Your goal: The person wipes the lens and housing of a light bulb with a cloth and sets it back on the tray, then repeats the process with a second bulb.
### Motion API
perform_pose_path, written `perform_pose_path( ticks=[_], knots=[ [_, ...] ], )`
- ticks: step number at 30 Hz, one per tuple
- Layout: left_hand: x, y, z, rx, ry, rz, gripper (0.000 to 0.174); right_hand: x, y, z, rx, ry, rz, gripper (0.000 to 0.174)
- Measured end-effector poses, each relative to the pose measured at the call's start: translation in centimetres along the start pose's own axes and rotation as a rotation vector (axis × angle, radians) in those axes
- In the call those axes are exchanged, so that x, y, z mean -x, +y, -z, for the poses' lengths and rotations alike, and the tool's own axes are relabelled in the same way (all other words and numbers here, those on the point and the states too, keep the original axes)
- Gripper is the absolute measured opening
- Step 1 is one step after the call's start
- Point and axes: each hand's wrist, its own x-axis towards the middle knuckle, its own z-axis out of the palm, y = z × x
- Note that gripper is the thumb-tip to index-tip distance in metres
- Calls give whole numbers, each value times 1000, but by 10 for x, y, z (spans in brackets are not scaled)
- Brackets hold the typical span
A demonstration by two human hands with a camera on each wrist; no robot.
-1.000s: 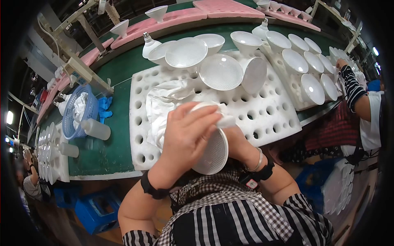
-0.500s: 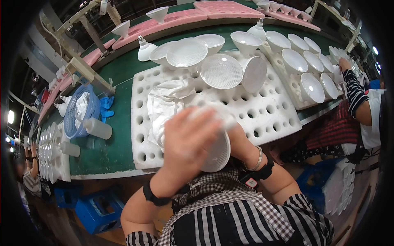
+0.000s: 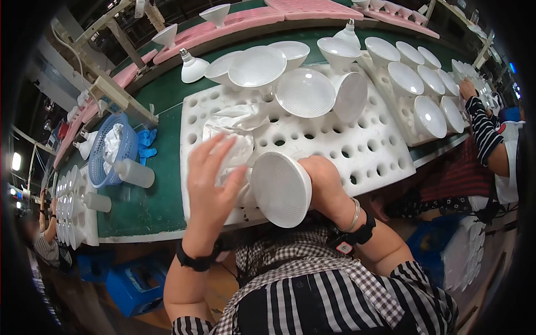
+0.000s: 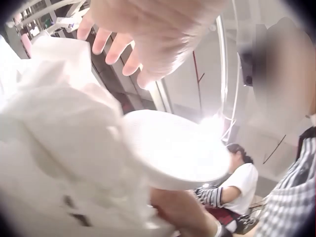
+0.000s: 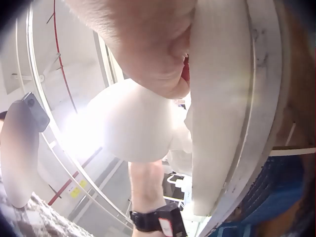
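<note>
In the head view my right hand [image 3: 326, 187] grips a white reflector bulb [image 3: 279, 190] from its narrow back end, which the fingers and the bulb's cone hide. The bulb's round dimpled face is tilted up and to the left. My left hand [image 3: 209, 187] is raised beside it, apart from the bulb, fingers spread. Its fingers are also seen empty in the left wrist view, above the bulb [image 4: 173, 148]. Behind the left hand a crumpled white cloth [image 3: 237, 120] lies on the white foam tray [image 3: 385, 148] with holes.
Several reflector bulbs [image 3: 304, 92] stand or lean at the tray's back, and more fill a second tray [image 3: 385, 106] on the right. Left on the green table [image 3: 162, 190] are a blue basket [image 3: 131, 142], a plastic bottle [image 3: 134, 173] and blue gloves [image 3: 147, 142]. Another person [image 3: 491, 134] works at right.
My left hand, which was over the bulb's face with white cloth at its fingers, has moved left off it and spread its fingers. The bulb's face now shows whole; the right hand keeps its grip.
</note>
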Motion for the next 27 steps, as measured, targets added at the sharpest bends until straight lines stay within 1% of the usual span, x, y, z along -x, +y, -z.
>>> perform_pose_path(
  ticks=[2, 3, 5, 9, 11, 12, 14, 15, 19, 21, 22, 23, 24, 25, 26, 27],
  knots=[
    [3, 23, 8, 779, -255, 204, 55, 0, -1, -2, 32, 3, -2, 12],
    [2, 33, 10, 778, -256, 209, 55, 0, -3, -2, 64, 11, 5, 12],
    [3, 45, 11, 792, -353, 226, 59, 2, -5, -3, 92, 16, 6, 12],
    [2, 43, 12, 697, -413, 193, 57, 4, -6, -4, 129, 45, 14, 13],
    [-2, 41, 12, 699, -449, 249, 42, 3, -6, -3, 126, 38, 27, 13],
    [-5, 38, 11, 697, -451, 254, 42, 3, -6, -2, 134, 19, 30, 13],
    [-12, 30, 6, 905, -499, 457, 27, 2, -5, -1, 141, 1, 35, 13],
    [-10, 23, -2, 994, -482, 503, 21, 3, -4, -2, 129, -1, 34, 13],
    [-14, 16, 1, 1004, -547, 522, 23, 4, -2, -1, 95, -14, 36, 13],
    [-12, 13, 0, 1156, -612, 706, 29, 5, 0, -3, 81, -11, 39, 14],
    [-9, 13, -1, 1156, -612, 705, 29, 6, 1, -4, 67, -8, 41, 16],
    [-6, 14, -2, 1117, -605, 656, 33, 5, 0, -2, 70, -6, 40, 16],
    [-4, 16, -2, 1078, -597, 606, 38, 3, -1, 1, 14, -45, 40, 19],
    [-2, 19, -1, 1080, -597, 600, 38, 0, -3, 5, -42, -84, 42, 22],
    [-1, 24, 2, 1009, -537, 487, 41, -5, -7, 13, -39, -82, 44, 22],
    [-2, 27, 4, 936, -473, 377, 45, -13, -12, 25, -106, -235, 34, 24]
  ],
)
